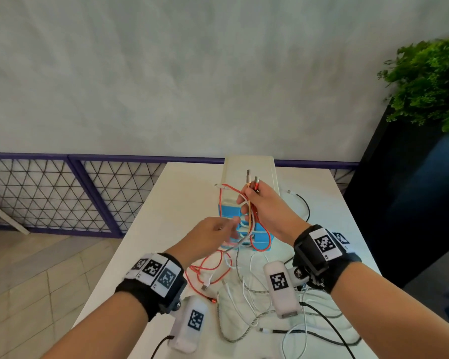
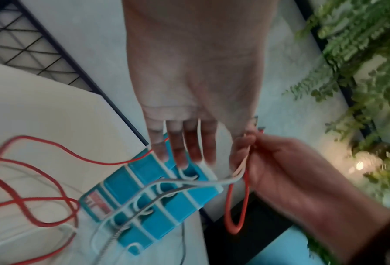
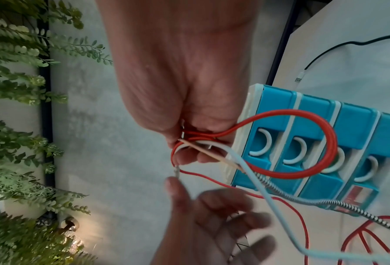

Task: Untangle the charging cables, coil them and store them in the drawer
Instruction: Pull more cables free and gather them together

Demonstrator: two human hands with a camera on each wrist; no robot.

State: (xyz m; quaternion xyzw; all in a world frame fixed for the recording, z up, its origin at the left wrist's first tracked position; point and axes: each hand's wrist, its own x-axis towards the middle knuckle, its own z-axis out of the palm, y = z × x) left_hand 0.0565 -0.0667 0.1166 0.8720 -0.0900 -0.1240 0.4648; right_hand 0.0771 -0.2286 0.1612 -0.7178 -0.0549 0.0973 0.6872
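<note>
We are untangling: our right hand (image 1: 263,203) grips the thin red charging cables (image 3: 287,143), our left hand (image 1: 213,234) is open, and next it should free one strand.

We're prob. in an office/lounge: plain white table (image 1: 182,193), grey plaster wall (image 1: 192,73), purple-framed mesh railing (image 1: 62,193), leafy green plant (image 1: 430,84).

The drawer unit (image 3: 339,114) is bright blue with white frames and white curved handles, under a cream top. One cable (image 3: 330,143) is red-orange, another (image 3: 278,211) pale white, a third (image 3: 348,206) braided in black-and-white stripes, and a fourth (image 1: 305,203) black. The table (image 1: 182,193) is white. The wristbands (image 1: 151,281) are black with black-and-white square markers. The plant (image 1: 430,73) is green.
</note>
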